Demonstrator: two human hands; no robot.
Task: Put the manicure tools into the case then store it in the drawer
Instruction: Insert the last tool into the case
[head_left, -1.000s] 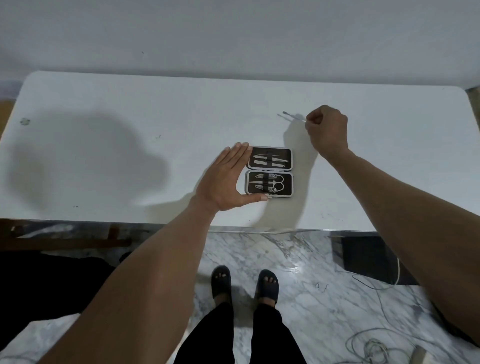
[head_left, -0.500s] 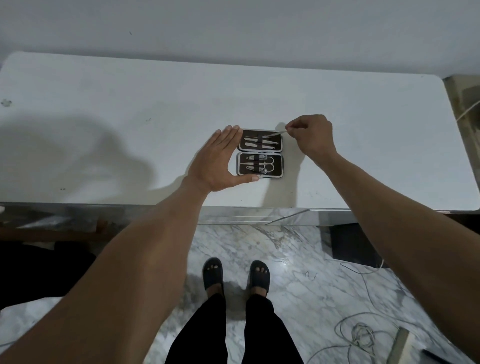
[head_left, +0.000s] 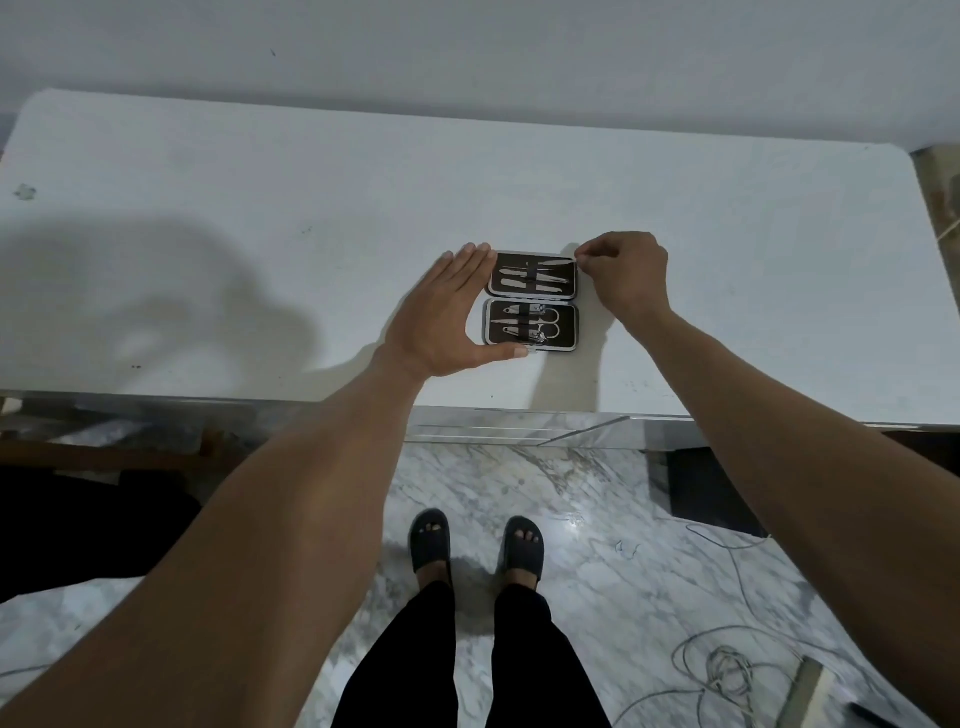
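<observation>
standing at a white table (head_left: 311, 208), a person steadies an open manicure case (head_left: 531, 301) near its front edge. left hand (head_left: 447, 317) spread flat against the case's side; right hand (head_left: 621, 275) pinched at the far corner, apparently seating a thin tool. most tools look slotted in; closing and storing in the drawer remain.

Case (head_left: 531, 301): lies open on the table (head_left: 260, 208), near its front edge, two halves one behind the other, tools in both. Left hand (head_left: 447, 312) against its left side; right hand (head_left: 623, 275) at its far right corner.
</observation>
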